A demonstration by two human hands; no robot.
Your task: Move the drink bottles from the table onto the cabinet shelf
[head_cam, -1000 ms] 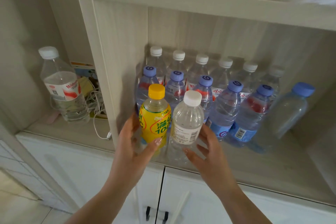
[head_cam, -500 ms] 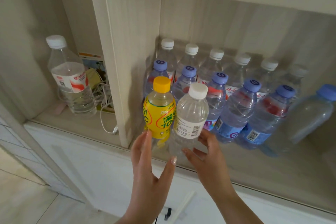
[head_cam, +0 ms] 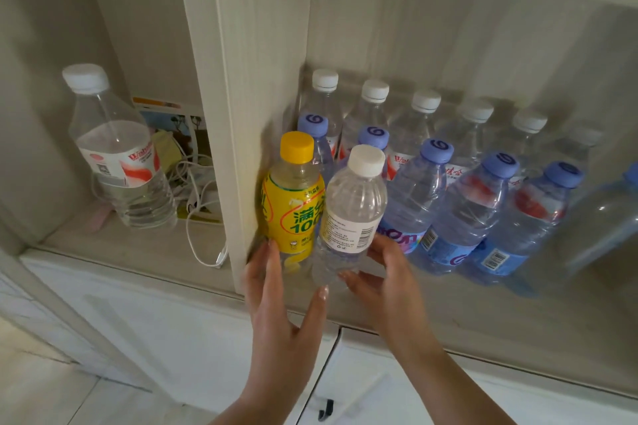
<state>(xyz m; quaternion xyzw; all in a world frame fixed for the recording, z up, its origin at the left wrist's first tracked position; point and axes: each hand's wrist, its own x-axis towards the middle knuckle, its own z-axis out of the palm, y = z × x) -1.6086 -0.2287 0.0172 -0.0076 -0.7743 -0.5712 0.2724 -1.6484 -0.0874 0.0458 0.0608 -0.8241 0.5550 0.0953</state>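
Pale wood makes up the cabinet shelf, and it is full of drink bottles. At the front left stands a yellow bottle with a yellow cap. Its label shows "100" and some green Chinese writing. Touching its right side is a clear bottle with a white cap, a white label and a black barcode; it looks nearly empty.

Behind them stand 2 rows of water bottles. The purple-cap bottles have a swirl on each cap and blue labels with barcodes. The white-cap bottles at the back have red and white labels.

The left hand is spread open, fingertips at the yellow bottle's bottom. The right hand is open too, fingers touching the clear bottle low down, not squeezing.

In the left compartment, a big bottle holds some water beside white cables.
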